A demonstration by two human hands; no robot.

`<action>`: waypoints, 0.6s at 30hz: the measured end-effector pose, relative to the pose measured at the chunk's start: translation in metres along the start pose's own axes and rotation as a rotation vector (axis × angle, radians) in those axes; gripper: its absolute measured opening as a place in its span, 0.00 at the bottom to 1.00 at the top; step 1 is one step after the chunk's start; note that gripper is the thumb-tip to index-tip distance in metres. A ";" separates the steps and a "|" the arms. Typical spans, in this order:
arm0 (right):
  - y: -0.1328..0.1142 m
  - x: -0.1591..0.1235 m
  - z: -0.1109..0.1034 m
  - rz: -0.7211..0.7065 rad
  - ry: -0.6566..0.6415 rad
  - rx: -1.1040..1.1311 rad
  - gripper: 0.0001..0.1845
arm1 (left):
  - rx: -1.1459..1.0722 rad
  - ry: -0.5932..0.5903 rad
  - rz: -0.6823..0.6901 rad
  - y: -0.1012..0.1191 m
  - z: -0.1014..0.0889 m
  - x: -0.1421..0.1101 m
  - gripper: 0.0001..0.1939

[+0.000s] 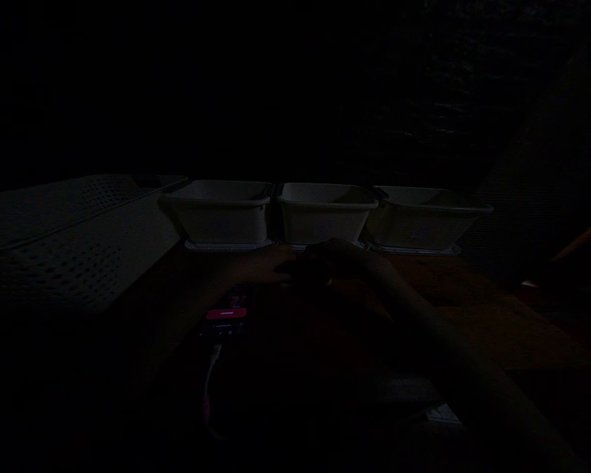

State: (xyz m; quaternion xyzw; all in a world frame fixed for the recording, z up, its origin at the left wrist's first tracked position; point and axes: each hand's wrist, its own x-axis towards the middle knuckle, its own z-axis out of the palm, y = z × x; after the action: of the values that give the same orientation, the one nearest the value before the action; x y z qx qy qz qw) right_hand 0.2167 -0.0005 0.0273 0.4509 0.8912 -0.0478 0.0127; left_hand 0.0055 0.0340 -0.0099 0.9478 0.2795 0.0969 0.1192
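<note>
Head view, light very low; most outlines are faint. Left hand (270, 264) reaches in from the left and right hand (331, 253) from the right, both forearms angled inward so that the hands come close together in front of the middle tub (325, 220). A small dark item (309, 268) appears to lie between them; its type and edges are lost in shadow. State of each grip: cannot tell whether the fingers are apart, together or closed on the item.

Three pale tubs stand upright in a row behind the hands. Left tub (221, 220) and right tub (418, 226) flank the middle one, with narrow gaps between the rims. Pale flat edges show under the tubs.

Perforated basket (93, 243), light-coloured, occupies the left side, its far end near the left tub. Smartphone (226, 314), screen lit with a red bar, lies on the brown counter (477, 305), nearer the camera than the left hand. Pale cable (211, 368) runs from its near end toward the camera. Small pale patch (443, 414) shows beside the right forearm; identity unclear.
</note>
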 end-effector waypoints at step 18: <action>-0.001 -0.002 0.003 -0.027 0.027 0.074 0.18 | 0.021 -0.007 -0.015 0.009 -0.002 -0.004 0.17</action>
State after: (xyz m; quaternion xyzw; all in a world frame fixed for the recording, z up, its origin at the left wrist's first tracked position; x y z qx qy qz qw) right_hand 0.2169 -0.0024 0.0249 0.4394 0.8950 -0.0750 -0.0165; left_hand 0.0066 0.0250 -0.0054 0.9472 0.2871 0.0899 0.1111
